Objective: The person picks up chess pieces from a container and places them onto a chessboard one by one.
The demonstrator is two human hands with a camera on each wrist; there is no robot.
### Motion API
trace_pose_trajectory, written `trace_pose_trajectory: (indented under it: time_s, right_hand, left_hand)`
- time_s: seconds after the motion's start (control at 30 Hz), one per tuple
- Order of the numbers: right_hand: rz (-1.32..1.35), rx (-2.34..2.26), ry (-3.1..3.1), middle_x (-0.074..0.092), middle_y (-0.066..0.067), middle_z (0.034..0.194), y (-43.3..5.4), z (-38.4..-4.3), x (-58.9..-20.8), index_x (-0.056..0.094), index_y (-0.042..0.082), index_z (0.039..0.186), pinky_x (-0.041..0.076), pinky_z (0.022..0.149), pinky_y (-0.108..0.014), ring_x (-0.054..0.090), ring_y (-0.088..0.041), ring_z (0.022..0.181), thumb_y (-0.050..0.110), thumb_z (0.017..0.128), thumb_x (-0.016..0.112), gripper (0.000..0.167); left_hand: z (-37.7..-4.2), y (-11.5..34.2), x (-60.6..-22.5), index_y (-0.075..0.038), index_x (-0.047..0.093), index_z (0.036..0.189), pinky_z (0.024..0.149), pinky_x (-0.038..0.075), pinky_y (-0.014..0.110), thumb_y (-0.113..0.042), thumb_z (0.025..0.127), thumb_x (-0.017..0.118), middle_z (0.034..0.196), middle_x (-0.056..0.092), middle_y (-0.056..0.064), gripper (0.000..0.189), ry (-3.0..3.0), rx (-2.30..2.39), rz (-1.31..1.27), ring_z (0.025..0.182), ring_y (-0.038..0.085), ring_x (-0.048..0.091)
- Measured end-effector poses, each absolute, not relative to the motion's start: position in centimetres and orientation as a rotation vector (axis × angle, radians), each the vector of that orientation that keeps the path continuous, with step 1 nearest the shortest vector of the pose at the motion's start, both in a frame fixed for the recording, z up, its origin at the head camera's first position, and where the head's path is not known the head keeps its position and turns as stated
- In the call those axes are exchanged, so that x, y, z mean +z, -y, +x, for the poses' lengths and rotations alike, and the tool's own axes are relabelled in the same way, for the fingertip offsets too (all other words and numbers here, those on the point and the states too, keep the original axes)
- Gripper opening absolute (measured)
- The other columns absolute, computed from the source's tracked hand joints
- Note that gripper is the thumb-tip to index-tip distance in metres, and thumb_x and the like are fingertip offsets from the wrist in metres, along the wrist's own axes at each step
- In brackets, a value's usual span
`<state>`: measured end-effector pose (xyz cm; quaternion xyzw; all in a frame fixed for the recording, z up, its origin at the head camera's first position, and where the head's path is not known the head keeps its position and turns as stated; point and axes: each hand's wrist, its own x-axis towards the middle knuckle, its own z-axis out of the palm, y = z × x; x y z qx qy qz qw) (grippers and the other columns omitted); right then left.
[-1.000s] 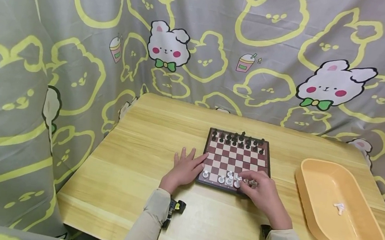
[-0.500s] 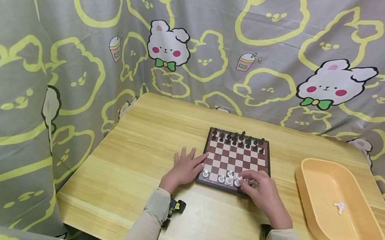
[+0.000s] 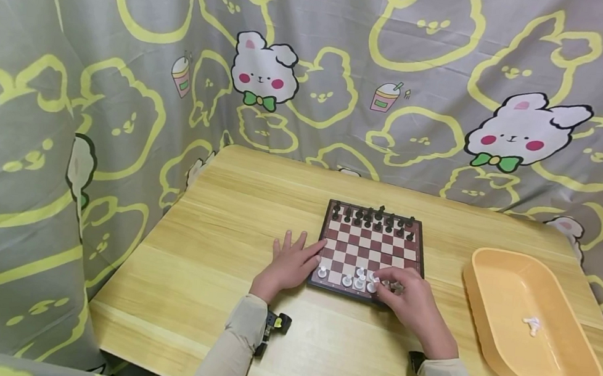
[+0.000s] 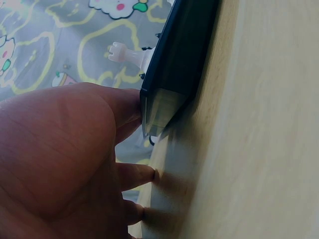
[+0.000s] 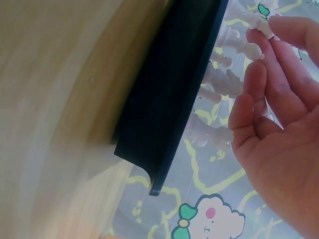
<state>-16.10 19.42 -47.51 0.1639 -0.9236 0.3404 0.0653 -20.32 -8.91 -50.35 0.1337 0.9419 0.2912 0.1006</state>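
Observation:
A folding chessboard [image 3: 346, 250] lies on the table, black pieces [image 3: 368, 217] filling its two far rows. White pieces [image 3: 359, 283] stand along the near side. My right hand [image 3: 417, 303] pinches the top of a white chess piece [image 5: 256, 20] between thumb and fingertip; the piece stands at the board's near row. Other white pieces [image 5: 214, 130] rise beside the curled fingers in the right wrist view. My left hand [image 3: 287, 266] rests with spread fingers at the board's left edge, touching it. Near it, a white rook [image 4: 130, 56] stands in the near left corner.
To the right of the board, an orange tray [image 3: 517, 257] holds a few white pieces [image 3: 531, 326]. The wooden table [image 3: 243, 206] backs onto a grey curtain [image 3: 350, 7] with rabbit prints, which also hangs along the left side.

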Motion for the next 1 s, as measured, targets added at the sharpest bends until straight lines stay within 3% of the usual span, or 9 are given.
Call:
trace_pose_trajectory:
  time_s: [0.33,0.5,0.63,0.8,0.9,1.0]
  right_hand:
    - [0.503,1.041,2.79,0.076,-0.001,0.099,-19.3,-16.1,-47.5,0.079,0.01,0.104,0.05,0.078,-0.042,0.059,-0.022,0.091,0.008,0.089,0.08,0.015]
    - [0.421,1.114,2.761,0.072,-0.013,0.11,-20.0,-16.0,-47.0,0.07,0.002,0.121,0.047,0.091,-0.054,0.058,-0.032,0.106,0.024,0.092,0.081,0.038]
    - [0.17,1.179,2.608,0.066,-0.02,0.114,-22.2,-15.9,-46.0,0.064,-0.002,0.123,0.043,0.095,-0.055,0.054,-0.034,0.111,0.029,0.099,0.072,0.04]
    - [-0.364,1.124,2.386,0.066,-0.01,0.111,-27.6,-15.5,-45.4,0.068,0.0,0.122,0.038,0.093,-0.038,0.053,-0.029,0.109,0.03,0.102,0.063,0.036]
    - [-0.615,1.122,2.387,0.065,-0.018,0.122,-31.2,-14.9,-45.5,0.063,-0.003,0.132,0.03,0.106,-0.043,0.051,-0.039,0.12,0.037,0.103,0.058,0.05]
    - [-0.776,1.083,2.636,0.042,-0.039,0.146,-34.0,-14.1,-45.3,0.038,-0.007,0.153,0.013,0.112,-0.066,0.032,-0.06,0.134,0.055,0.102,0.051,0.081]
  left_hand:
    - [-20.4,9.0,-50.4,-0.031,0.039,0.161,0.119,-0.009,0.069,-0.041,0.112,0.036,0.169,0.016,0.022,0.051,-2.784,0.862,0.395,0.153,0.053,-0.007]
    - [-20.4,9.0,-50.4,-0.032,0.039,0.161,0.119,-0.009,0.07,-0.042,0.111,0.036,0.169,0.016,0.022,0.051,-2.781,0.859,0.401,0.153,0.053,-0.006]
    - [-20.5,9.0,-50.4,-0.031,0.039,0.161,0.119,-0.008,0.07,-0.042,0.111,0.036,0.169,0.017,0.022,0.051,-2.783,0.856,0.408,0.153,0.053,-0.006]
    - [-20.5,8.9,-50.4,-0.03,0.04,0.161,0.119,-0.007,0.071,-0.04,0.111,0.036,0.169,0.018,0.023,0.051,-2.786,0.856,0.409,0.153,0.054,-0.005]
    - [-20.5,8.9,-50.4,-0.031,0.039,0.161,0.119,-0.009,0.069,-0.042,0.111,0.036,0.17,0.016,0.021,0.051,-2.778,0.844,0.397,0.154,0.052,-0.007]
    - [-20.5,8.9,-50.4,-0.032,0.038,0.162,0.119,-0.01,0.068,-0.043,0.111,0.036,0.17,0.015,0.021,0.052,-2.78,0.835,0.385,0.154,0.051,-0.007]
